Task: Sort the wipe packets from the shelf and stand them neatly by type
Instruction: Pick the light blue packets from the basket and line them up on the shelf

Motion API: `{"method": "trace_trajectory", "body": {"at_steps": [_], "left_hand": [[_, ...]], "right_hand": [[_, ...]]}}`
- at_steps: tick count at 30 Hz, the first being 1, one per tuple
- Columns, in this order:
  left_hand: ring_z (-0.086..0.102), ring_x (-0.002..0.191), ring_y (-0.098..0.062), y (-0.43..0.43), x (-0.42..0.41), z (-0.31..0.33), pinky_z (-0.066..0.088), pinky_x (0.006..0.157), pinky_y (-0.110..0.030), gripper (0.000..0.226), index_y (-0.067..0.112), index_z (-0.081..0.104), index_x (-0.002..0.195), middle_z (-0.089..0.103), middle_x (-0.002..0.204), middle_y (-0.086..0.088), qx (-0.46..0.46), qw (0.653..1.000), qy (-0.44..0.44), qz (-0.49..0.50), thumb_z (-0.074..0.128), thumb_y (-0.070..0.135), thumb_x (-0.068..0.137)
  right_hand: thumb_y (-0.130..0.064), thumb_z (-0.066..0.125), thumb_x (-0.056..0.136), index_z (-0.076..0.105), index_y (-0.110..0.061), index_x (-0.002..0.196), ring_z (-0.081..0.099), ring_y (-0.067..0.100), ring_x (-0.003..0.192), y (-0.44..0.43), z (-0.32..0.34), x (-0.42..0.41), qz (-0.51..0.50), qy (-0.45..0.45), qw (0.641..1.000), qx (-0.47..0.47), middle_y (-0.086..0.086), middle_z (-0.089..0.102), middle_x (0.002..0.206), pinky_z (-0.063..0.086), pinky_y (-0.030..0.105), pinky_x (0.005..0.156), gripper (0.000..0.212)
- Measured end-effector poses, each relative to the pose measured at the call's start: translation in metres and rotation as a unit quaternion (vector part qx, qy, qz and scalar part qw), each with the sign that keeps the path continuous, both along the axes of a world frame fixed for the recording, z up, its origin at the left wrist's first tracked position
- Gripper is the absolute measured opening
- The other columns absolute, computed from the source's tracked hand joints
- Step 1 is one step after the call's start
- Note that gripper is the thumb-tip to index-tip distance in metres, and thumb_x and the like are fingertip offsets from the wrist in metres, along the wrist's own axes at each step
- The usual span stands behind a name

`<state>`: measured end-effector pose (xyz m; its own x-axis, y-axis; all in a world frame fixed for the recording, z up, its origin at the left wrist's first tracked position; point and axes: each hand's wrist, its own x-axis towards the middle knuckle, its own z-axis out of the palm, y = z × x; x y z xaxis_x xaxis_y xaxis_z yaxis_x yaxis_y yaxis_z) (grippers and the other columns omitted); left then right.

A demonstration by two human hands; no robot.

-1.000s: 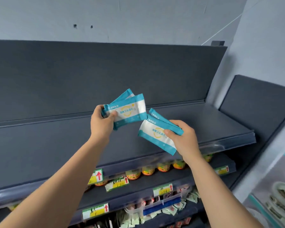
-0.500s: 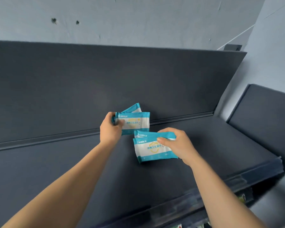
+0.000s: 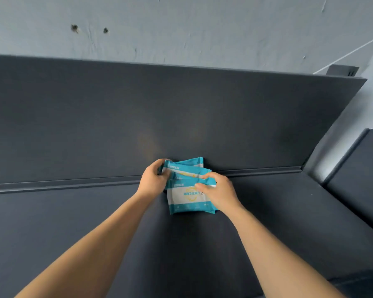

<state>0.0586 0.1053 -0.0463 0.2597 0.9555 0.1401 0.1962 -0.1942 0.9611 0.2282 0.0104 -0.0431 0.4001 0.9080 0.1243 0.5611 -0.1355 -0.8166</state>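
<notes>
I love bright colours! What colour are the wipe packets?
The packets are teal with a white middle band; head view shows it.

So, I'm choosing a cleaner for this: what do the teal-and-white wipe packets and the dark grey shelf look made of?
The teal-and-white wipe packets look like soft plastic film with a slight sheen: they bend where the right hand pinches them. The dark grey shelf looks like matte painted sheet metal, flat with a crisp folded back rail, though coated board is possible.

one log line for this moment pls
stage: placing packets | left hand: grips rear wipe packets | right hand: grips front wipe packets | place: shelf, near back panel
</notes>
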Motion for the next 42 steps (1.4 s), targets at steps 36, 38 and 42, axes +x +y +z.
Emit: {"method": "trace_trajectory", "body": {"at_steps": [36,38,42], "left_hand": [[0.02,0.14,-0.025,-0.045,-0.002,-0.007,0.028,0.109,-0.039,0.092,0.018,0.012,0.151,0.023,0.151,-0.006,0.277,0.841,0.457,0.079,0.067,0.042,0.081],[0.011,0.144,-0.027,-0.05,-0.001,-0.003,0.019,0.113,-0.04,0.081,0.017,0.016,0.15,0.017,0.156,-0.009,0.311,0.802,0.505,0.067,0.059,0.043,0.086],[0.001,0.147,-0.03,-0.059,-0.003,0.004,0.01,0.117,-0.047,0.073,0.014,0.018,0.15,0.007,0.159,-0.011,0.357,0.746,0.562,0.029,0.049,0.044,0.09]], "right_hand": [[-0.045,0.068,0.082,0.038,-0.015,0.13,0.048,0.024,0.119,-0.006,-0.015,0.014,-0.016,-0.247,0.967,-0.067,0.005,0.054,0.129,0.045,0.036,0.091,0.064],[-0.049,0.063,0.086,0.033,-0.016,0.14,0.042,0.026,0.128,-0.02,-0.012,0.013,-0.02,-0.305,0.947,-0.098,0.006,0.047,0.14,0.041,0.038,0.1,0.07],[-0.05,0.055,0.09,0.036,-0.019,0.14,0.038,0.025,0.131,-0.05,-0.006,0.008,-0.05,-0.371,0.918,-0.13,0.004,0.044,0.141,0.037,0.038,0.103,0.062]]}}
